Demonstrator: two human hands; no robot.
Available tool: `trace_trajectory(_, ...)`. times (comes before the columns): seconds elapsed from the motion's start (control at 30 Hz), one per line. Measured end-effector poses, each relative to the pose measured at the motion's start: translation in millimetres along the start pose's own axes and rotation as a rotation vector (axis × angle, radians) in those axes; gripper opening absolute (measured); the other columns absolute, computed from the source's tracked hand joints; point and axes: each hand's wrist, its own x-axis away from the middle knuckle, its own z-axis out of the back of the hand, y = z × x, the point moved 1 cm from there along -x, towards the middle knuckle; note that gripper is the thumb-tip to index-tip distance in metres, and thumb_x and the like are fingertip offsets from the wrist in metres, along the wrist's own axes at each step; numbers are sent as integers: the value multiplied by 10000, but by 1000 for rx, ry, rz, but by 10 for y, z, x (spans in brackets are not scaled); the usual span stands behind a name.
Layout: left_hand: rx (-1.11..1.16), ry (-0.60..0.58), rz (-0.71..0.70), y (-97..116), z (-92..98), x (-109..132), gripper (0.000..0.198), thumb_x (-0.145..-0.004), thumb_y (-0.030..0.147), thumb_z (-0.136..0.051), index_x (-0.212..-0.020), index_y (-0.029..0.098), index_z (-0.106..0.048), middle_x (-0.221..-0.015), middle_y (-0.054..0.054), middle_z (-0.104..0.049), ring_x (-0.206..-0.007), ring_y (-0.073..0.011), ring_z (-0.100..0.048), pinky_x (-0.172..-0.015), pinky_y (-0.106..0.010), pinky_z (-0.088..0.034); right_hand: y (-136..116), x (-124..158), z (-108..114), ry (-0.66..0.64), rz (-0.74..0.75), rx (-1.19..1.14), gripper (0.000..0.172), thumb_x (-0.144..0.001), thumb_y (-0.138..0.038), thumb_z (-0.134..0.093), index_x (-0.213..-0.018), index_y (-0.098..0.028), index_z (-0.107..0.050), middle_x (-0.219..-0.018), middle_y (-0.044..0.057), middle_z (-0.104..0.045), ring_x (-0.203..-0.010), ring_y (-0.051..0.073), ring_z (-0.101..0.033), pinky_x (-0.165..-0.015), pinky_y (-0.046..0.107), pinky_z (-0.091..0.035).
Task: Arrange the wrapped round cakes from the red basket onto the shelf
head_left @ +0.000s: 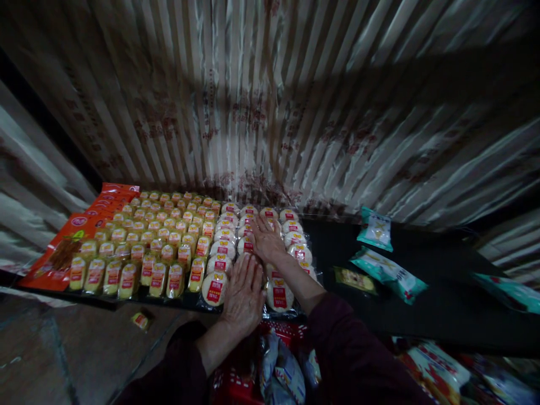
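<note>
My left hand [244,289] lies flat, fingers stretched forward, on the near end of a row of round white cakes in clear wrappers. Farther back, my right hand [268,239] rests with its fingers extended over the same kind of cakes. Neither hand grips anything. The wrapped round cakes [214,288] carry red labels and overlap in several rows; my hands and right forearm hide part of the middle rows. To their left stand many small yellow wrapped cakes [158,278], also in rows.
Orange snack packets [67,242] overlap at the far left of the black shelf [337,242]. Teal packets [390,273] and a yellowish packet [355,280] lie on the right. Below is a red basket [236,379] with bagged goods. One small packet [140,320] is on the floor.
</note>
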Motion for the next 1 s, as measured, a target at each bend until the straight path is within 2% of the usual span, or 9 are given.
trace_trajectory(0.23, -7, -83, 26, -63, 1, -26, 493, -891, 354, -428, -1327, 127, -459, -1426, -146, -434, -1367, -293, -318, -1111, -509, -253, -78, -81, -148, -67, -15, -29, 513, -956, -357, -259, -1404, -135, -372, -1477, 143, -369, -1382, 279, -285, -1126, 543, -45)
trace_trajectory(0.53, -13, -79, 41, -69, 14, -47, 458, -876, 336, -433, -1282, 137, -510, -1394, -135, -478, -1350, -293, -349, -1120, -529, -215, -115, -130, -185, -76, -8, -40, 521, -961, -356, -245, -1413, -122, -354, -1476, 152, -363, -1373, 267, -314, -1134, 527, -35)
trace_trajectory(0.8, -4, -68, 51, -68, 21, -43, 482, -872, 344, -442, -1304, 137, -489, -1381, -131, -493, -1330, -299, -378, -1101, -528, -259, -110, -138, -163, -69, -3, -53, 519, -961, -369, -244, -1405, -136, -373, -1479, 140, -364, -1376, 266, -307, -1137, 517, -46)
trace_trajectory(0.93, -15, -46, 54, -52, 25, -59, 516, -879, 348, -437, -1351, 141, -434, -1427, -129, -438, -1358, -299, -329, -1107, -536, -245, -27, -235, -94, 0, -39, -41, 514, -961, -381, -240, -1403, -158, -379, -1484, 135, -359, -1383, 261, -290, -1131, 523, -68)
trace_trajectory(1.0, -13, -39, 54, -49, 21, -84, 527, -876, 354, -436, -1358, 140, -425, -1446, -130, -411, -1372, -301, -303, -1108, -543, -242, 27, -326, -79, -8, -70, -25, 523, -960, -390, -237, -1415, -160, -358, -1485, 139, -355, -1379, 264, -296, -1127, 530, -78)
